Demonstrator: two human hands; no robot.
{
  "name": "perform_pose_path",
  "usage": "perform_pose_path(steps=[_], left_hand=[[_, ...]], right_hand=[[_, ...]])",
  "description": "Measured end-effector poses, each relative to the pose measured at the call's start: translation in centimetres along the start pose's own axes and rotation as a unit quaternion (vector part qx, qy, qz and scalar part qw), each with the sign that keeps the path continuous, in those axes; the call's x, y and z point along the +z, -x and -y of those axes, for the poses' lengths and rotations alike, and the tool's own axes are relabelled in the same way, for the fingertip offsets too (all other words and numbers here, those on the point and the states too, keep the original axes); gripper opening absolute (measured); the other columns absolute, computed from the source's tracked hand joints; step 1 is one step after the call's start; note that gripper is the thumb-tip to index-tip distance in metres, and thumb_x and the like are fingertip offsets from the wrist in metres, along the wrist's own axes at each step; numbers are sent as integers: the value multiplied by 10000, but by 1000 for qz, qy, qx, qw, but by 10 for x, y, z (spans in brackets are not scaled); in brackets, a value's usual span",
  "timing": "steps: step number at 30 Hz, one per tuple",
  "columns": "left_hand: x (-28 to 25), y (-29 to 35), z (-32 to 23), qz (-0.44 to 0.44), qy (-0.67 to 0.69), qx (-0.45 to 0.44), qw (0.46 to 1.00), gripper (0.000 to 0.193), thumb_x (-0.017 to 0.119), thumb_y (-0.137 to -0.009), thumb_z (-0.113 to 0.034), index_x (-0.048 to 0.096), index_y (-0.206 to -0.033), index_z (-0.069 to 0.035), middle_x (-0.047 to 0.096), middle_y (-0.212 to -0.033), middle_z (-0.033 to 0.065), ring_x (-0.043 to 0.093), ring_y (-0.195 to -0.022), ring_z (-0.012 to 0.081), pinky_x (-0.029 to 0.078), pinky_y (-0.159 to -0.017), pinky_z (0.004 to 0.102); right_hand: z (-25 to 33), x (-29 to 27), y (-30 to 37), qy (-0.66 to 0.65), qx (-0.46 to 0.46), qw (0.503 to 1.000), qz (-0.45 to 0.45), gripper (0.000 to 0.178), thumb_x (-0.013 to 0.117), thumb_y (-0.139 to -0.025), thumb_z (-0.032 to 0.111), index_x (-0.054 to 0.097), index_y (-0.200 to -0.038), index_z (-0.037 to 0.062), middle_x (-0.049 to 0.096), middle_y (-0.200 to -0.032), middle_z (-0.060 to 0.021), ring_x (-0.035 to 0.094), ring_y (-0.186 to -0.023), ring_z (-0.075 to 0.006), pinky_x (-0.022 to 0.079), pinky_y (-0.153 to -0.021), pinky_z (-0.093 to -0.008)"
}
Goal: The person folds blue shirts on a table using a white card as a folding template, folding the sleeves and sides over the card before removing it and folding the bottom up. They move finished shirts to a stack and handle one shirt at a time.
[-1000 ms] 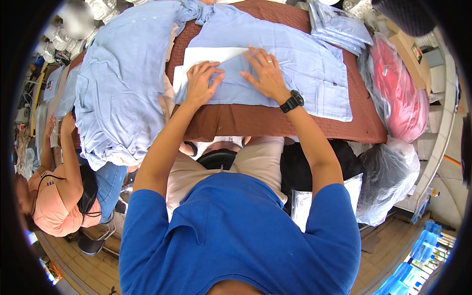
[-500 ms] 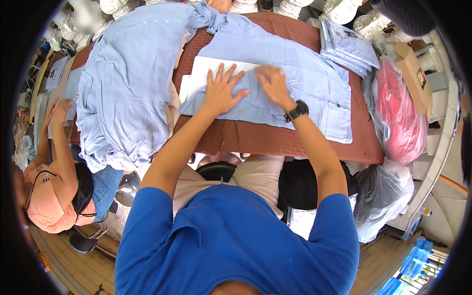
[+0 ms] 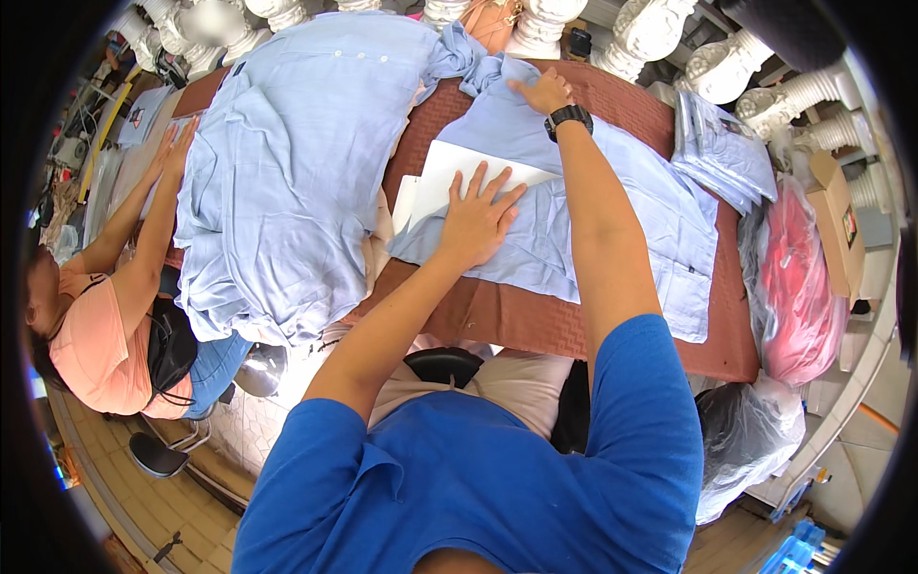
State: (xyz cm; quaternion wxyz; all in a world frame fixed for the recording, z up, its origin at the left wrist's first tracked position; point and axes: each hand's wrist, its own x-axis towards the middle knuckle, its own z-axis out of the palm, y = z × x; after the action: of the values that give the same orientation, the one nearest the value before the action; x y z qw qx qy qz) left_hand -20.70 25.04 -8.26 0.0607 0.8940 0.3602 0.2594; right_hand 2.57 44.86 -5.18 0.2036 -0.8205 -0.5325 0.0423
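Observation:
A light blue shirt (image 3: 641,196) lies spread in front of me on the brown-covered table. A white sheet of card (image 3: 449,167) rests on it, with part of the shirt folded over the card's near side. My left hand (image 3: 478,218) presses flat on the card and the folded cloth, fingers spread. My right hand (image 3: 545,93), wearing a black watch (image 3: 569,120), reaches to the shirt's far edge beside a bunched sleeve (image 3: 499,75). Its thumb stands apart from the fingers and touches the cloth; the fingertips are partly hidden.
A pile of blue shirts (image 3: 296,172) covers the table at left. Packed shirts in clear bags (image 3: 722,153) lie at the far right, near a red bagged bundle (image 3: 803,287) and a cardboard box (image 3: 837,225). White balusters (image 3: 645,33) line the back. A person in orange (image 3: 100,344) works at left.
My right hand has moved from the card's edge up to the shirt's far edge near the sleeve. The left hand still presses on the card. The view has shifted.

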Motion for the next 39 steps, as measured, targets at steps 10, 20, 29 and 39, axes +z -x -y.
perform_pose_path(steps=[10, 20, 29, 39], left_hand=[[5, 2, 1, -21, -5, 0, 1000, 413, 409, -1028, -360, 535, -1413, -279, 418, -1525, -2, 293, -1443, 325, 153, -1162, 602], [17, 3, 26, -233, 202, -129, 943, 545, 649, -842, -148, 442, -1327, -10, 410, -1172, 208, 423, -1126, 353, 334, -987, 462], [20, -6, 34, -260, 565, -274, 733, 192, 612, -852, -39, 654, -1033, 12, 506, -1080, 119, 525, -993, 269, 448, -848, 319], [15, 0, 32, -276, 245, -118, 922, 226, 612, -811, 8, 646, -1032, 42, 557, -1012, 151, 572, -969, 295, 474, -847, 351]], right_hand=[[4, -65, 29, -209, -170, 963, 9, 431, 762, -802, 337, 606, -1050, 20, 697, -1026, -236, 659, -1009, -404, 501, -871, -452], [1, -89, 286, -290, -263, 920, 38, 456, 712, -771, 88, 562, -1193, 5, 628, -1151, -221, 592, -1050, -422, 461, -943, -458], [-174, -145, 189, 143, -213, 966, 39, 269, 599, -738, -34, 681, -961, 93, 693, -1035, -98, 636, -1049, -344, 500, -859, -456], [-301, -167, 193, 456, -170, 871, -62, 169, 585, -842, 102, 659, -991, 137, 644, -1049, -30, 576, -1087, -264, 444, -869, -436]])
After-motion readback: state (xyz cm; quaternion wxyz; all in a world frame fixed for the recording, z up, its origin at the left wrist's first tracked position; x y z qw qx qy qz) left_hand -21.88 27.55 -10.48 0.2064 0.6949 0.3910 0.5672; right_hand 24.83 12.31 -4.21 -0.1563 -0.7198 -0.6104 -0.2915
